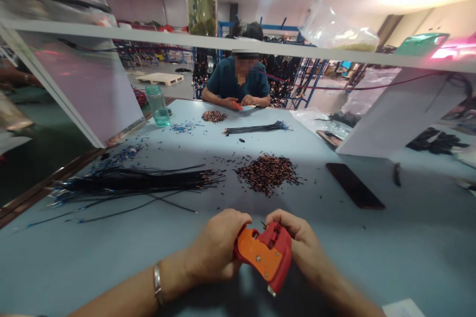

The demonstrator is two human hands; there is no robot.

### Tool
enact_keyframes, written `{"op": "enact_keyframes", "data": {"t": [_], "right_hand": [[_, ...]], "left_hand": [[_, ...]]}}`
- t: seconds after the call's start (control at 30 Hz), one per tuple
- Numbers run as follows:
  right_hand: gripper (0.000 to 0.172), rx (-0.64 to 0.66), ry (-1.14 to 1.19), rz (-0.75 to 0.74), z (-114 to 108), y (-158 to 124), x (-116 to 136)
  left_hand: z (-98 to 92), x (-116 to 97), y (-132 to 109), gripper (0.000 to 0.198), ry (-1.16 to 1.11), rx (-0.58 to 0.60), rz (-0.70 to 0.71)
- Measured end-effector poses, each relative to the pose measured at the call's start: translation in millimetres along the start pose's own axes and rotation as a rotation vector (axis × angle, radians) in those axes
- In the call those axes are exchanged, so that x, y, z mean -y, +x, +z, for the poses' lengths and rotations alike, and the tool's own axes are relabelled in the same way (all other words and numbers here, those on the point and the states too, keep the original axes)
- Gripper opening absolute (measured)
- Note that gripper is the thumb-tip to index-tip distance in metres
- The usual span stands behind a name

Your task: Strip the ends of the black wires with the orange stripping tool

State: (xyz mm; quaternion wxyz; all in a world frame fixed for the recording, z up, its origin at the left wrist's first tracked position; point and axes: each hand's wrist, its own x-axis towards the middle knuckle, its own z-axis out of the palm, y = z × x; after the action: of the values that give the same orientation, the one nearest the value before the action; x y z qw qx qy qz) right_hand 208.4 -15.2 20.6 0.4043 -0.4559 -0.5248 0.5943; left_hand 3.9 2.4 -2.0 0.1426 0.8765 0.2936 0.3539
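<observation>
My left hand (219, 242) is wrapped round the handles of a red and orange wire stripper (260, 256), held above the front of the table. My right hand (297, 235) is closed in a pinch at the far side of the tool's head. From its fingertips pokes the thin dark end of a short black wire (264, 225); the rest is hidden. Beyond my hands lies a heap of short black wire pieces with copper-coloured ends (266, 173). To the left, a bundle of long black wires (141, 181) with blue tips lies on the table.
A dark phone (355, 185) lies to the right. Across the table a person (238, 81) holds a red tool, near a smaller heap (213, 116) and wire bundle (256, 128). A green bottle (157, 106) stands back left. A white shelf (278, 45) spans above.
</observation>
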Motion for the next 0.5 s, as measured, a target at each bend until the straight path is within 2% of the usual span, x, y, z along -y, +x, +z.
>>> {"op": "enact_keyframes", "data": {"t": [0.3, 0.5], "right_hand": [[0.009, 0.066, -0.076, -0.127, 2.1, -1.1, 1.0], [0.013, 0.093, -0.096, -0.099, 1.9, -0.6, -2.0]], "left_hand": [[-2.7, -4.5, 4.2, 0.028, 0.098, 0.009, 0.024], [-1.8, -3.4, 4.4, 0.026, 0.094, 0.005, 0.029]]}}
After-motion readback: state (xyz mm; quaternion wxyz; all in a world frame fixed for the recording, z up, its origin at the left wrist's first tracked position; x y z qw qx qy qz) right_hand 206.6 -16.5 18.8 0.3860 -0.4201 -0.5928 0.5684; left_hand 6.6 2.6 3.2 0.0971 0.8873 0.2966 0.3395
